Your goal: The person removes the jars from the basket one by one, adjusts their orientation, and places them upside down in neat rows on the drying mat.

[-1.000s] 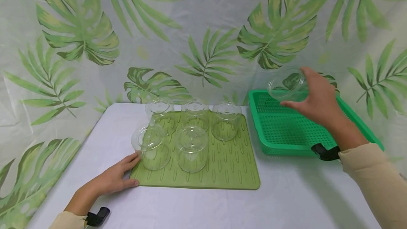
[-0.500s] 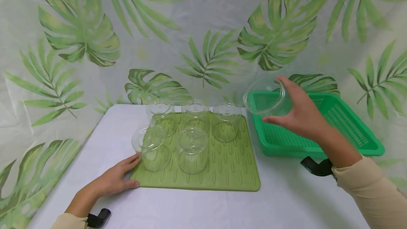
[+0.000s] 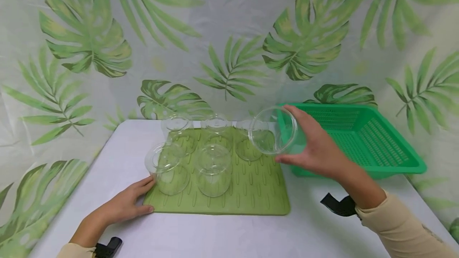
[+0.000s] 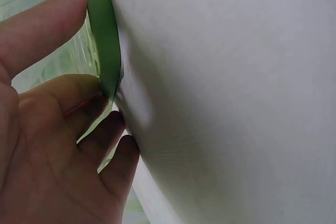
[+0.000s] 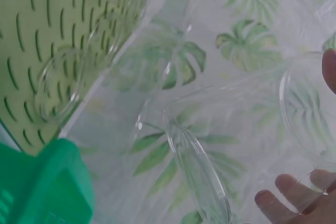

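Observation:
My right hand (image 3: 315,146) grips a clear glass jar (image 3: 274,130) from its right side, thumb below and fingers above. The jar is tilted on its side, its round mouth facing left and toward me. It hangs over the right back part of a green ridged drying mat (image 3: 258,194), overlapping one of the jars there. Several similar clear jars (image 3: 213,170) stand upside down on the mat in two rows. At the mat's left edge rests my left hand (image 3: 129,200); in the left wrist view its thumb and fingertips touch that edge (image 4: 105,35).
A green perforated plastic basket (image 3: 358,168) stands right of the mat, its near corner close to the right forearm. A white cloth (image 3: 222,238) covers the table. Behind it hangs a leaf-print curtain (image 3: 236,19).
My right hand has carried the jar left and down, from above the basket to above the mat's right back corner, turning its mouth more toward me. The left hand stays at the mat's edge.

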{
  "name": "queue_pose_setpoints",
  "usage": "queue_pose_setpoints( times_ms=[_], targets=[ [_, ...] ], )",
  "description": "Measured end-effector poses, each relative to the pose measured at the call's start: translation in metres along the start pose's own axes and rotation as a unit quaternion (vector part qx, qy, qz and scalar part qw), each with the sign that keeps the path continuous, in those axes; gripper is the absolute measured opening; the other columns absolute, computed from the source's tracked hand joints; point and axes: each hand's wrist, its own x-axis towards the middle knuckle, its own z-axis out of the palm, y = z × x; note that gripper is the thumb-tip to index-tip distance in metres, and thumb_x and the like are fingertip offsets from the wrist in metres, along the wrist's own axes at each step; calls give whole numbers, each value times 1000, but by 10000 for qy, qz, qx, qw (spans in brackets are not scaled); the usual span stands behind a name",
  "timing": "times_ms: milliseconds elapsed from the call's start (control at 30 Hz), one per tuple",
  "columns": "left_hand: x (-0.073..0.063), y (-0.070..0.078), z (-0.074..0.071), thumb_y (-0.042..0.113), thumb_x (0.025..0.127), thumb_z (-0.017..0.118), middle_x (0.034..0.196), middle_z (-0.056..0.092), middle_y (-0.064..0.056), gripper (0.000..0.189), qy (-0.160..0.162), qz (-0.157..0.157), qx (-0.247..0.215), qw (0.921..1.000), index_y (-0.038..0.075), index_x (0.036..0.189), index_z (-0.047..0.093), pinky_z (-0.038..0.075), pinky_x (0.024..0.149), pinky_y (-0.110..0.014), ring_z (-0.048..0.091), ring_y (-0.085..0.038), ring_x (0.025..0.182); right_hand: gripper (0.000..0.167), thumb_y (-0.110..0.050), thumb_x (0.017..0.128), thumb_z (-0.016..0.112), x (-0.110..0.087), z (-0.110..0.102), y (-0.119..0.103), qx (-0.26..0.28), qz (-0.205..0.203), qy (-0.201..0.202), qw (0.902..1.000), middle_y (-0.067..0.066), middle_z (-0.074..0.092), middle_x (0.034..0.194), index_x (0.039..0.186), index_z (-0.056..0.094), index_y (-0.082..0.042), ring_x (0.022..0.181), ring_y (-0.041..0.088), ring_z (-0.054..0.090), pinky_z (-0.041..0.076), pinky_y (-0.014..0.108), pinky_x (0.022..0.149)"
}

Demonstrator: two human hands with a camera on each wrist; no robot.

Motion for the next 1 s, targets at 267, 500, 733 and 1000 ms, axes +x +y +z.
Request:
queue_pose_setpoints(
  times_ms=[267, 500, 733, 1000],
  targets=[
    [0, 3, -2, 33, 83, 78, 156, 35, -27, 82, -57, -157, -136, 9998, -8, 145, 43, 36, 109, -62, 35, -51, 141, 115, -25, 63, 95, -10, 14, -3, 63, 41, -9, 10000, 15, 42, 154, 156, 29, -18, 138, 39, 42, 47, 64, 97],
    [-2, -1, 0, 35, 82, 78, 155, 38, -25, 82, 88, -130, -6, 9999, -7, 145, 44, 40, 108, -58, 37, -49, 141, 116, -28, 59, 96, -13, 24, -2, 55, 4, 55, 10000, 16, 43, 152, 155, 31, -14, 137, 39, 43, 48, 63, 97],
    [-10, -5, -16, 33, 88, 73, 146, 46, -31, 74, 265, -440, 44, 9987, -11, 142, 46, 40, 106, -63, 45, -52, 134, 116, -28, 62, 95, -10, 28, -2, 167, 57, -59, 9998, 16, 39, 155, 155, 29, -14, 141, 39, 39, 44, 65, 101],
    [-23, 29, -87, 29, 99, 59, 138, 54, -31, 54, 1648, -752, 285, 9830, -4, 141, 49, 47, 90, -64, 53, -50, 121, 116, -25, 63, 95, -10, 26, -4, 279, 79, -73, 9996, 17, 39, 154, 156, 27, -16, 140, 39, 40, 45, 65, 100]
  ],
)
